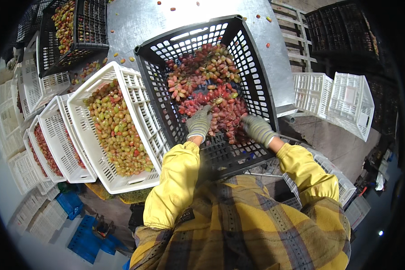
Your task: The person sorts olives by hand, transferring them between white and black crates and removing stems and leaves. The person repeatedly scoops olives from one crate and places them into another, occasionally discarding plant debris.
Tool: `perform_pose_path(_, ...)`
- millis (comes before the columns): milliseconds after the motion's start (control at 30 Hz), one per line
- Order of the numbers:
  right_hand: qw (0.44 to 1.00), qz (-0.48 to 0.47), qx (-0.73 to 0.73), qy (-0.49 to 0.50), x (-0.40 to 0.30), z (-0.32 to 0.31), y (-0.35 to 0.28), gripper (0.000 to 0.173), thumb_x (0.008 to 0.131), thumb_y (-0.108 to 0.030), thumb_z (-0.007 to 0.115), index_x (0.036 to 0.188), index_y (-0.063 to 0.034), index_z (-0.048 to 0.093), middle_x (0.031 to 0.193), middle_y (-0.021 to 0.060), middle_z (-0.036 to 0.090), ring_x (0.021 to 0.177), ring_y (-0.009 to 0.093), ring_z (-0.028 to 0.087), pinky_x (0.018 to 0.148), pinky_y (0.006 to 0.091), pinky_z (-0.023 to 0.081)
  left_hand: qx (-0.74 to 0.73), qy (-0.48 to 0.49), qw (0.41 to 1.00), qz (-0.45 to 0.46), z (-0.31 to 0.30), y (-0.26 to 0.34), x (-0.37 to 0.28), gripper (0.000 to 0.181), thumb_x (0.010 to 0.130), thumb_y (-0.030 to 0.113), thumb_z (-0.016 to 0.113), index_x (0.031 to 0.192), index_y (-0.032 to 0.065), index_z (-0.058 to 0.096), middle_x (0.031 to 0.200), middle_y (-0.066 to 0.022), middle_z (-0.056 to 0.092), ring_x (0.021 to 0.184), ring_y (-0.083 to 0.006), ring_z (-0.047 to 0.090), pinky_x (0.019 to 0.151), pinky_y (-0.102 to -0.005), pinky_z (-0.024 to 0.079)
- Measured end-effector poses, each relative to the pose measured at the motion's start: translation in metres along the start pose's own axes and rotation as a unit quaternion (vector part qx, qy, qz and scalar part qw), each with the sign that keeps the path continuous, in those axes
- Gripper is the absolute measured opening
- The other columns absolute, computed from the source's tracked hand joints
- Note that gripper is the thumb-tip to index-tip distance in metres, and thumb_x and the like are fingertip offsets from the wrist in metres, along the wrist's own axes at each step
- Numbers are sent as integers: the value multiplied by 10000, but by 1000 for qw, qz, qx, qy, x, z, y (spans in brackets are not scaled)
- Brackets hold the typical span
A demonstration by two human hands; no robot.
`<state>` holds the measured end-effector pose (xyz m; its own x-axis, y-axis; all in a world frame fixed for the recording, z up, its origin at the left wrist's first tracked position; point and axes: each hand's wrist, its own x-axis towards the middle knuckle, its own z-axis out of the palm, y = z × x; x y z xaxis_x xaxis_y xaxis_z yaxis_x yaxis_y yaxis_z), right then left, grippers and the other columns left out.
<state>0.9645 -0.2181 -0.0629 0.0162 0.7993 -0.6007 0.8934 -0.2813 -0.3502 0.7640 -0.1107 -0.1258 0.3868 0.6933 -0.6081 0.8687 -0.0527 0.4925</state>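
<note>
A black perforated plastic crate point(256, 72) stands tilted in front of me, with bunches of red and greenish grapes point(219, 101) in it. My left hand point(199, 123), in a striped knit glove, reaches inside and touches the grapes near the crate's middle. In a matching glove, my right hand point(258, 130) is at the right edge of the same bunches, near the crate's wall. Whether the fingers of either hand are closed on a bunch cannot be told. To the left, a white plastic crate point(77, 114) holds loose yellow-green and reddish grapes point(116, 131).
The black crate rests by a metal table point(131, 33) with scattered loose grapes. Another black crate point(91, 23) with grapes stands at its left. More white crates point(50, 114) line the left side; empty white crates point(349, 101) and a wooden pallet point(295, 33) are at the right.
</note>
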Motion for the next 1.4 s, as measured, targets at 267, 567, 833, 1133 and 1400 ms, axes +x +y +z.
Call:
perform_pose_path(267, 975, -43, -192, -102, -5, 49, -2, 339, 813, -155, 548, 1151, -190, 541, 1151, 178, 537, 943, 287, 613, 732, 391, 501, -54, 54, 997, 2, -6, -12, 20, 236, 889, 234, 478, 985, 53, 596, 987, -217, 581, 942, -382, 554, 794, -443, 445)
perform_pose_path(567, 984, 168, -46, -18, 31, 86, 30, 263, 878, -213, 460, 1039, -47, 585, 890, 184, 657, 820, 369, 635, 699, 427, 512, 17, 171, 978, 122, -73, 7, -56, 123, 850, 153, 531, 905, 68, 600, 988, -177, 563, 844, -357, 572, 698, -433, 467)
perform_pose_path(833, 968, 209, 14, -135, 73, 123, 68, 360, 792, -353, 548, 962, -66, 684, 1012, 181, 646, 956, 323, 625, 803, 405, 503, -282, 112, 923, 237, -90, 6, -93, 155, 890, 107, 503, 1014, 34, 562, 981, -88, 560, 831, -205, 563, 713, -282, 457)
perform_pose_path(1133, 929, 344, 28, -136, 65, 62, -2, 539, 814, -530, 531, 1030, -53, 658, 1092, 176, 626, 1015, 309, 608, 827, 414, 489, -594, -95, 799, 24, -63, -21, -133, 324, 943, 345, 486, 1047, 49, 566, 862, 47, 557, 752, -38, 494, 702, -189, 410)
perform_pose_path(1400, 977, 68, -88, -180, 80, 121, 70, 216, 790, -281, 598, 891, -102, 661, 852, 125, 676, 820, 280, 653, 684, 375, 511, -511, -32, 859, -15, -52, -19, -131, 276, 914, 308, 555, 1048, 66, 569, 795, 51, 526, 682, -27, 478, 579, -186, 412)
